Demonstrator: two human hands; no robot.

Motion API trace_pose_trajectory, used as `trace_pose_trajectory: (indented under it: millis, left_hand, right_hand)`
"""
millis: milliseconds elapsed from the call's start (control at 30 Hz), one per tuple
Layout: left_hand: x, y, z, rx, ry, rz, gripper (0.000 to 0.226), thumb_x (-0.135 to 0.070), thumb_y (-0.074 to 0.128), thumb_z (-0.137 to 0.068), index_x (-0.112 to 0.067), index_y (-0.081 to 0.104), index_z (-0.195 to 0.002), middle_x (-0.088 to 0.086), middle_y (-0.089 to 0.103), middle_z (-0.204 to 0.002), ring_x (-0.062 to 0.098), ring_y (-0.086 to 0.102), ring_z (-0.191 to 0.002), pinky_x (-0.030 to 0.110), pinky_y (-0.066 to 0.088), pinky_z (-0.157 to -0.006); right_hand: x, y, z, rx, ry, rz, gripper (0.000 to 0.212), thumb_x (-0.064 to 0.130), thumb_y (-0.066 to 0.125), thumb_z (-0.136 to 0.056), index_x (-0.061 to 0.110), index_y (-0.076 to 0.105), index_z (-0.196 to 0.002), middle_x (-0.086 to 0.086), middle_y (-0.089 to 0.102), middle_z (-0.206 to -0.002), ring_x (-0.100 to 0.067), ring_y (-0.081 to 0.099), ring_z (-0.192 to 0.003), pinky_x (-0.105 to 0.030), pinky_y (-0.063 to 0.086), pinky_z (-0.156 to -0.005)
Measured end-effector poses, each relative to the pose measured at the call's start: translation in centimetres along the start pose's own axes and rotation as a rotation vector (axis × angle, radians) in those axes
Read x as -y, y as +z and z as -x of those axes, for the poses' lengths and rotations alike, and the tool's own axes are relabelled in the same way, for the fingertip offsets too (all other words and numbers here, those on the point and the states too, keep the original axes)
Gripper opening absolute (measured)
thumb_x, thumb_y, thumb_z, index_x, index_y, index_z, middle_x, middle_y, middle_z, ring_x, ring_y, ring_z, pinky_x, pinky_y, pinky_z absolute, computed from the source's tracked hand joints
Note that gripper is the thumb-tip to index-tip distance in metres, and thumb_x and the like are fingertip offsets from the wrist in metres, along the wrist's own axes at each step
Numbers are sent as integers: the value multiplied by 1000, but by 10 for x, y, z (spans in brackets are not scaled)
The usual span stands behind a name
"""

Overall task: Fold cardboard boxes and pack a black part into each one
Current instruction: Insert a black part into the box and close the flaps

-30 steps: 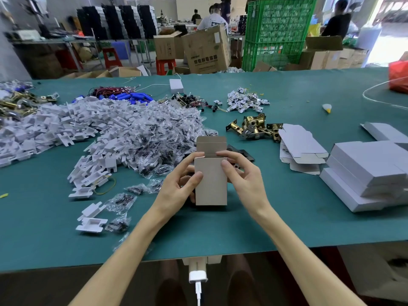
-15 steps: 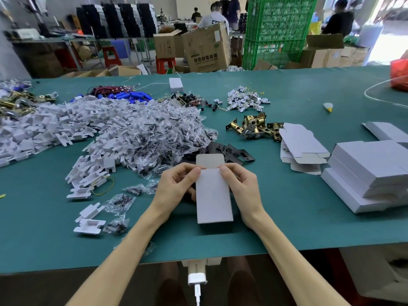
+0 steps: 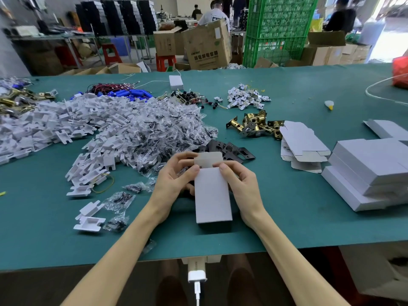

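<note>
A small grey cardboard box (image 3: 212,195) stands folded on the green table (image 3: 287,217) in front of me, its top flap sticking up at the far end. My left hand (image 3: 174,184) grips the box's left side, thumb on the near face by the flap. My right hand (image 3: 240,186) grips its right side, thumb at the top edge. Just beyond the box lie several black metal parts (image 3: 231,150). What is inside the box is hidden.
Piles of white plastic inserts (image 3: 55,127) and bagged small parts (image 3: 167,135) fill the left. Brass latch pieces (image 3: 256,124), flat box blanks (image 3: 302,144) and a stack of folded boxes (image 3: 371,171) sit at the right. A charger (image 3: 197,276) hangs off the near edge.
The box was tipped from showing its brown inner side to its grey face and lowered toward me. Both hands stayed on it, and the black parts behind came into view.
</note>
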State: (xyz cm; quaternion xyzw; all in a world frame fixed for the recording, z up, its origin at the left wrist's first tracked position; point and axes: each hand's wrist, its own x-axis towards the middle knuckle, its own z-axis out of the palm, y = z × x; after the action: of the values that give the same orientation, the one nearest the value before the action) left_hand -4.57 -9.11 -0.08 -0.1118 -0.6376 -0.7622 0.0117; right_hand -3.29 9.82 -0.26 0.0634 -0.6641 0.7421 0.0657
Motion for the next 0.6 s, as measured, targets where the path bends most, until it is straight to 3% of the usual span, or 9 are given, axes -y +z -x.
trace_pose_trajectory:
  millis: [100, 233, 333, 433, 500, 600]
  left_hand:
    - [-1, 0, -1, 2, -1, 16, 52, -24, 76, -90, -33, 59, -138, 14, 70, -118, 25, 69, -95, 34, 60, -62]
    - [-3, 0, -2, 17, -85, 66, 62, -24, 75, -91, -26, 52, -148, 16, 70, -127, 25, 69, -104, 37, 59, -74]
    - [-3, 1, 1, 36, -55, 32, 50, -21, 73, -96, -29, 58, -143, 12, 72, -117, 27, 65, -101, 48, 54, -81]
    - [-1, 4, 4, 35, -32, -62, 26, -22, 63, -100, -22, 72, -124, 10, 74, -119, 30, 61, -96, 56, 48, -83]
    - [-1, 6, 5, 19, -62, -118, 25, -23, 59, -103, -19, 76, -121, 8, 75, -121, 29, 61, -97, 56, 48, -84]
    - [-2, 7, 5, 27, -91, -130, 31, -27, 58, -101, -11, 75, -123, 26, 70, -121, 33, 60, -97, 56, 46, -86]
  right_hand:
    - [1, 0, 0, 7, -38, -16, 12, 22, 65, -100, 25, 70, -111, -5, 70, -105, -10, 64, -87, -29, 52, -74]
    - [2, 0, 0, 13, -37, -112, 30, 19, 68, -99, 28, 61, -127, -9, 71, -105, -13, 68, -88, -35, 56, -76]
    - [2, 0, 0, 24, -41, -27, 16, 23, 67, -100, 27, 68, -115, -12, 68, -105, -12, 64, -86, -35, 52, -75]
    - [2, 1, 1, 16, -10, -21, 10, 23, 65, -100, 18, 73, -103, -1, 73, -102, -11, 65, -86, -32, 53, -74]
    - [2, 1, 1, 18, 1, -11, 14, 22, 62, -102, 14, 74, -103, -1, 75, -102, -12, 67, -87, -30, 54, -74]
    - [2, 1, 1, 17, 10, -4, 19, 21, 60, -103, 8, 73, -102, -11, 72, -104, -18, 64, -88, -38, 50, -78]
